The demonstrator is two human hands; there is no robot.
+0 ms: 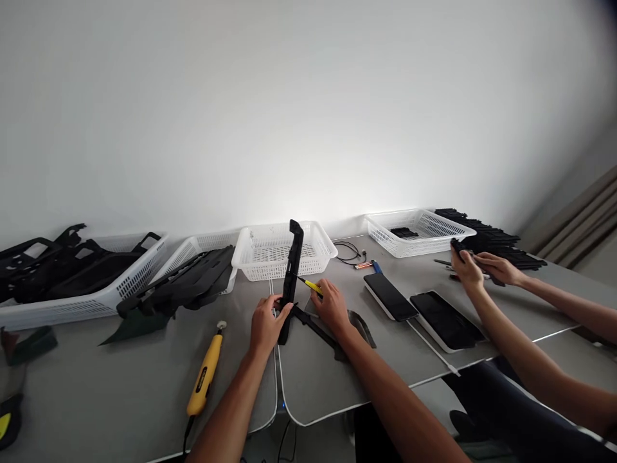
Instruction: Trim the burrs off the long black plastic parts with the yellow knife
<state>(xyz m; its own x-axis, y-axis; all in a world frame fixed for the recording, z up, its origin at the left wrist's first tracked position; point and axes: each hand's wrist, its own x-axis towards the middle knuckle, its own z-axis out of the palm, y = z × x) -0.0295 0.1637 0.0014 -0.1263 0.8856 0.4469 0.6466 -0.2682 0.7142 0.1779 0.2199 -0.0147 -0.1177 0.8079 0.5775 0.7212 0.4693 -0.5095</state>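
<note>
My left hand [265, 326] grips the lower part of a long black plastic trim piece [292, 263], which stands nearly upright over the seam between two tables. In my right hand [332, 306] is a slim yellow-handled tool [313, 287]; its thin pointed tip meets the edge of the trim piece around mid-height. What kind of blade it has is too small to tell. Another black plastic part [318, 326] lies on the table beneath my right hand and is partly hidden by it.
A corded yellow power tool [206, 373] lies left. White baskets [284, 269] line the wall, some filled with black parts [87, 257]. Two phone-like devices [390, 296] lie right. Further right, a co-worker's hands [467, 273] hold a small black part near a pile of black strips [491, 241].
</note>
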